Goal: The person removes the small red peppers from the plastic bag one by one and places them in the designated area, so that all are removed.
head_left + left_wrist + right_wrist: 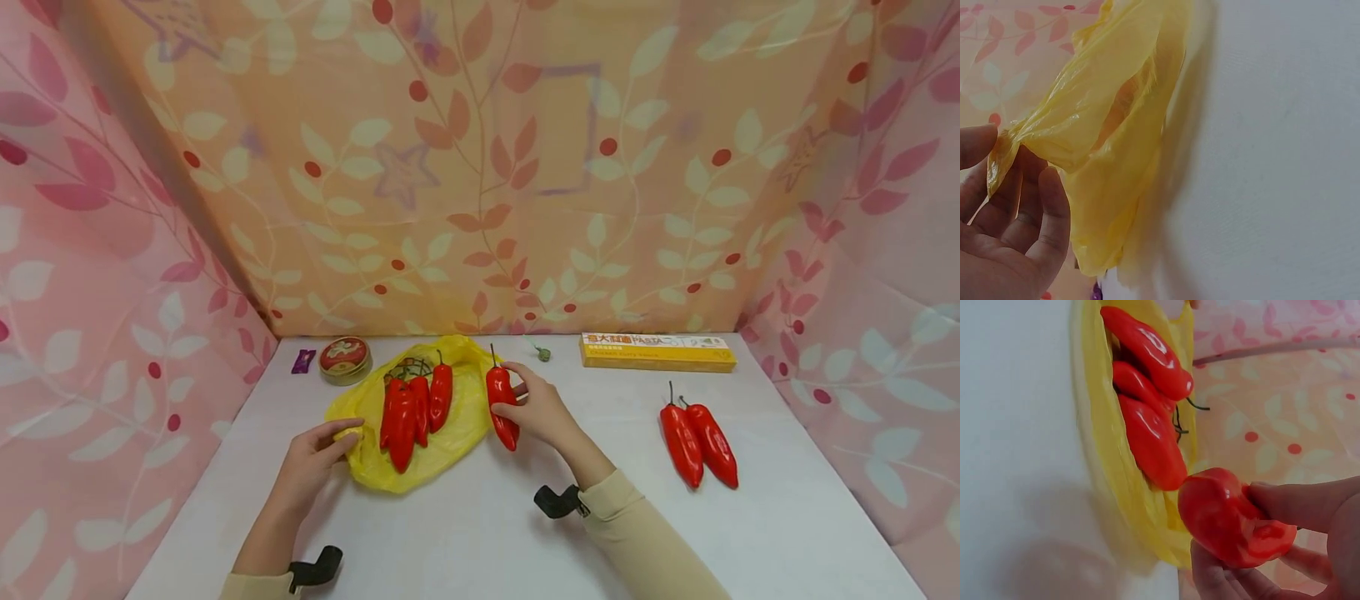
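A yellow plastic bag (450,433) lies on the white table with three red peppers (408,408) on it. My left hand (318,454) pinches the bag's left edge (1007,147) between thumb and fingers. My right hand (536,408) grips another red pepper (501,404) at the bag's right edge, stem pointing away. In the right wrist view that red pepper (1229,519) sits in my fingers beside the bag (1122,500) and the peppers (1147,437) inside it. Two more red peppers (697,442) lie on the table to the right.
A yellow pasta box (656,352) lies at the back right. A round red tin (345,358) and a small purple wrapper (303,361) sit at the back left. A small green thing (543,354) lies near the back wall. Patterned fabric walls enclose the table.
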{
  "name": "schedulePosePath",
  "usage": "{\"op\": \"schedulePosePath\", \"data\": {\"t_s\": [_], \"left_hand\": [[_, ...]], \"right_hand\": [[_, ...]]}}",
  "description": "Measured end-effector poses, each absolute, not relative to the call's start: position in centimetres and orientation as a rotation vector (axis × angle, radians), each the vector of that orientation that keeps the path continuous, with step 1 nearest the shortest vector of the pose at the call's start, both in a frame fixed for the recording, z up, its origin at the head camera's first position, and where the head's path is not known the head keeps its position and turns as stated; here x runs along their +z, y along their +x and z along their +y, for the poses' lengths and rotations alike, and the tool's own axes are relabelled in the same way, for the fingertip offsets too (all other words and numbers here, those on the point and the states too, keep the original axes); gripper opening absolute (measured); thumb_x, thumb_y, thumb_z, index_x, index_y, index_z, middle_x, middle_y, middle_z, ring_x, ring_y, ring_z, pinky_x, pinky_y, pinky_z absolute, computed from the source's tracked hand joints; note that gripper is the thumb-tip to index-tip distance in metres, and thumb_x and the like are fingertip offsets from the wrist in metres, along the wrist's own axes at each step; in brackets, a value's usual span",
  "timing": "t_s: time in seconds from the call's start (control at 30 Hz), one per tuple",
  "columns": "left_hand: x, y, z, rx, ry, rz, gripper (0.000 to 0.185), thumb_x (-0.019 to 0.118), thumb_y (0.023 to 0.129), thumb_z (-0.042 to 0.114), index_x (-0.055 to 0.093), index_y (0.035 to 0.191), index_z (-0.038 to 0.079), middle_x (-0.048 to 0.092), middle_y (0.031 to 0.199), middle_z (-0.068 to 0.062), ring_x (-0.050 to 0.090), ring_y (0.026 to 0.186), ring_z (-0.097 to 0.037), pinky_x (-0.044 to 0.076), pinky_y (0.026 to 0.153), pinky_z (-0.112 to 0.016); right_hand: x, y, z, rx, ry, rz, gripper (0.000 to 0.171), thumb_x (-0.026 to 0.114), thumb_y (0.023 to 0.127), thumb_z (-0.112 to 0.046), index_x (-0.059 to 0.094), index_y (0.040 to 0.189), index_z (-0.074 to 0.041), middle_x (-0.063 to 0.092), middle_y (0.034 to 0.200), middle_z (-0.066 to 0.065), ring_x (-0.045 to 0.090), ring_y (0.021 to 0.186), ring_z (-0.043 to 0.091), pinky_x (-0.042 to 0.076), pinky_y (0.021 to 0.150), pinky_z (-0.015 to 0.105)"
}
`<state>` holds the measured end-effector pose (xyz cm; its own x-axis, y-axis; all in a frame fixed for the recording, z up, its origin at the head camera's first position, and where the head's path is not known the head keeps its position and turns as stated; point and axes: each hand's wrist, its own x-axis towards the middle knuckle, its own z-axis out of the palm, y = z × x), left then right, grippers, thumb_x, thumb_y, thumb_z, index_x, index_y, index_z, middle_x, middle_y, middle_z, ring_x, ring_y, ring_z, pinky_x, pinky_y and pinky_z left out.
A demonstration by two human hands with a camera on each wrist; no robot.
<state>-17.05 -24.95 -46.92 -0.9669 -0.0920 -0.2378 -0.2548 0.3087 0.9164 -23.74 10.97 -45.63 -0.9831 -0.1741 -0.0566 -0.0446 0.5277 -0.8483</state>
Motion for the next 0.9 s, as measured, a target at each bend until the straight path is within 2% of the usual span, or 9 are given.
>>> {"op": "schedulePosePath", "data": {"t_s": [0.23, 0.53, 0.73, 0.9], "left_hand": [[-46.9, -17.0, -25.3, 1.723, -0.354, 2.420, 0.039, 0.062, 0.101, 0.029, 0.063, 0.137, 0.012, 0.053, 0.144, -0.012, 0.055, 0.119, -0.024, 0.055, 0.096, -0.027], [-46.9, -17.2, -25.4, 1.729, -0.343, 2.409, 0.040, 0.062, 0.101, 0.030, 0.062, 0.138, 0.013, 0.052, 0.144, -0.011, 0.054, 0.120, -0.024, 0.055, 0.093, -0.022], [-46.9, -17.3, -25.3, 1.731, -0.335, 2.412, 0.039, 0.061, 0.102, 0.028, 0.062, 0.138, 0.013, 0.053, 0.142, -0.010, 0.055, 0.118, -0.024, 0.054, 0.091, -0.019], [-46.7, -17.4, -25.1, 1.729, -0.332, 2.420, 0.039, 0.062, 0.101, 0.030, 0.063, 0.137, 0.013, 0.053, 0.143, -0.011, 0.054, 0.119, -0.024, 0.054, 0.093, -0.022]], "right_hand": [[-44.6, -22.5, 13.5, -1.466, -0.138, 2.713, 0.065, 0.080, 0.086, -0.030, 0.050, 0.144, -0.031, 0.067, 0.115, 0.012, 0.065, 0.101, 0.028, 0.062, 0.070, 0.039], [-43.9, -21.7, 16.1, -1.395, -0.052, 2.780, 0.068, 0.079, 0.087, -0.029, 0.046, 0.147, -0.024, 0.062, 0.127, 0.012, 0.062, 0.110, 0.031, 0.062, 0.074, 0.041], [-44.5, -21.1, 18.9, -1.316, -0.028, 2.857, 0.069, 0.079, 0.087, -0.029, 0.048, 0.147, -0.020, 0.061, 0.124, 0.014, 0.059, 0.111, 0.033, 0.062, 0.073, 0.040], [-45.3, -20.3, 22.1, -1.203, 0.041, 2.922, 0.072, 0.079, 0.086, -0.030, 0.046, 0.148, -0.018, 0.061, 0.123, 0.016, 0.060, 0.110, 0.034, 0.062, 0.072, 0.040]]}}
